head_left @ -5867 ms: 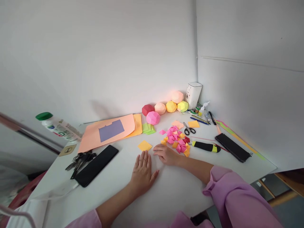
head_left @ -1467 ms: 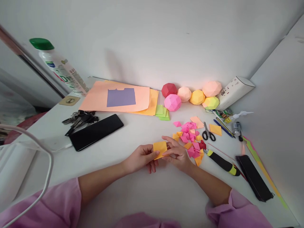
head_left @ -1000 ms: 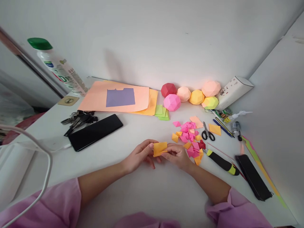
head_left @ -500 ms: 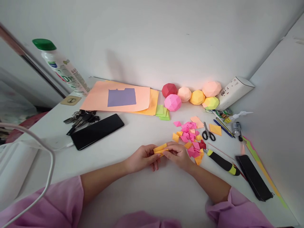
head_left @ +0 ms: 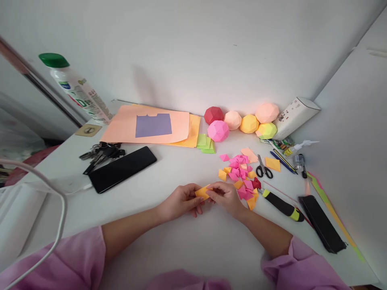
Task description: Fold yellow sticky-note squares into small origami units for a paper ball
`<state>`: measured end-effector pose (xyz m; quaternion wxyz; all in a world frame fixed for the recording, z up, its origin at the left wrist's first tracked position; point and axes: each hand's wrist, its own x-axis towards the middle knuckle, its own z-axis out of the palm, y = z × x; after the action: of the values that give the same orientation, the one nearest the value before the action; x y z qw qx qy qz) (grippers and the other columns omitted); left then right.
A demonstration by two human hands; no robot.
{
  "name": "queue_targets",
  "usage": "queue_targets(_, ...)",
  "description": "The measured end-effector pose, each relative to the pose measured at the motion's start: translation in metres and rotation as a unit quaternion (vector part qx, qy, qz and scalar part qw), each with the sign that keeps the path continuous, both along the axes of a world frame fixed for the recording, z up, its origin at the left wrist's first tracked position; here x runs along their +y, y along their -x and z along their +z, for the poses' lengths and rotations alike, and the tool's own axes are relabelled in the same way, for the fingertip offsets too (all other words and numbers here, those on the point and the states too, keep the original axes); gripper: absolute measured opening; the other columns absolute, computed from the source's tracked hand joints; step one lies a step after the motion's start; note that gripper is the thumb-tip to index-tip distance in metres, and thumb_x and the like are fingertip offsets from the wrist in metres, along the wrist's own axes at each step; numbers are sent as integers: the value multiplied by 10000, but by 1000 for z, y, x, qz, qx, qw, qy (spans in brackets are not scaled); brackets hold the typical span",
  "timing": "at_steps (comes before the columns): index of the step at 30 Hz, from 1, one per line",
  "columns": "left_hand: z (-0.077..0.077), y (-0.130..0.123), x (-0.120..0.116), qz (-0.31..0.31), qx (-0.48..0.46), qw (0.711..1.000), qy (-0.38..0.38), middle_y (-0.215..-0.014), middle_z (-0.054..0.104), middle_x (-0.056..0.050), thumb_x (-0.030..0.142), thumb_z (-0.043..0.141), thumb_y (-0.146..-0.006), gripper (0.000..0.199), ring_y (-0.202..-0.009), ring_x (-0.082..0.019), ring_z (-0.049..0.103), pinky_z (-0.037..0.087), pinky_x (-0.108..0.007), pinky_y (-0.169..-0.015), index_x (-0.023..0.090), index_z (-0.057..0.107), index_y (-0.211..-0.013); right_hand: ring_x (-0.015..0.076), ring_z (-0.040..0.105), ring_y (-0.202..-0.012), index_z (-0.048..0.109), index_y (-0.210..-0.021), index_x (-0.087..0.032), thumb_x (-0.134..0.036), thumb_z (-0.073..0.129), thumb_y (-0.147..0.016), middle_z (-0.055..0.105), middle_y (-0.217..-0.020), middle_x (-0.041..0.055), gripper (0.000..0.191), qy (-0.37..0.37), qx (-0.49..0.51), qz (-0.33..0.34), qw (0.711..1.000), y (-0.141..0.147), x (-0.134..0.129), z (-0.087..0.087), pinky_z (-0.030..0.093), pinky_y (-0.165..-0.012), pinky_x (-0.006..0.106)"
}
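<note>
A small orange paper piece (head_left: 202,192) is held between both hands near the middle of the white table. My left hand (head_left: 183,201) pinches its left end with thumb and fingers. The right end is gripped by my right hand (head_left: 225,197), whose fingers cover part of it. Just right of my right hand lies a pile of folded pink paper pieces (head_left: 242,172), mixed with orange ones and a red one (head_left: 256,183). Black-handled scissors (head_left: 263,168) and an orange paper square (head_left: 272,164) lie beyond the pile.
Faceted paper balls (head_left: 218,131) line the wall. A black phone (head_left: 122,169), keys (head_left: 102,155) and large paper sheets (head_left: 121,129) are at left; a bottle (head_left: 81,94) stands behind. At right lie a cutter (head_left: 282,205), a glue bottle (head_left: 300,147) and a black case (head_left: 322,223).
The orange paper, which showed two strips with a gap between them, now looks like one flat narrow band. My fingers have shifted slightly on it, and the whole view has moved a little.
</note>
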<state>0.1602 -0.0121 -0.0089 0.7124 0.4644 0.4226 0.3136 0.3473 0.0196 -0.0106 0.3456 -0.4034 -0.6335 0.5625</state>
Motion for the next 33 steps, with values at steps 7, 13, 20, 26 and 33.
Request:
queue_targets(7,2,2,0,-17,1,1000,-2,-760,639,-15,471,600,-792,342,-590,-146,645,528,-287,-546,152,557,-905,97,591,-518,613,-979,-174,-334,654,-787,600,-651,-29,253,34,-10,11,999,-2,2,-4,503,-508,226)
queue_targets(13,4,1,0,-20,18,1000,-3,-714,653,-26,438,621,-787,341,-624,-159,648,528,-283,-555,139,556,-938,109,596,-520,619,-903,-167,-353,670,-770,628,-657,-11,235,53,-4,-8,999,-1,2,-3,494,-490,226)
queue_targets(20,3,1,1,-17,18,1000,-4,-740,666,-29,448,624,-779,340,-616,-155,651,530,-276,-536,142,563,-914,118,612,-516,613,-882,-168,-353,678,-759,643,-656,-7,232,62,-13,-12,998,0,2,-1,500,-493,231)
queue_targets(26,2,1,1,-18,15,1000,4,-731,668,-21,469,636,-760,359,-604,-157,652,526,-280,-530,149,559,-902,115,616,-510,607,-892,-167,-354,673,-765,642,-647,-17,236,65,-12,-9,998,-1,2,-5,495,-493,228)
queue_targets(33,1,0,0,-17,4,1000,7,-749,658,-11,465,629,-770,342,-596,-147,654,526,-270,-520,151,546,-877,113,612,-504,606,-876,-168,-361,669,-771,642,-656,-14,229,67,-9,-10,998,-1,2,-4,490,-488,229)
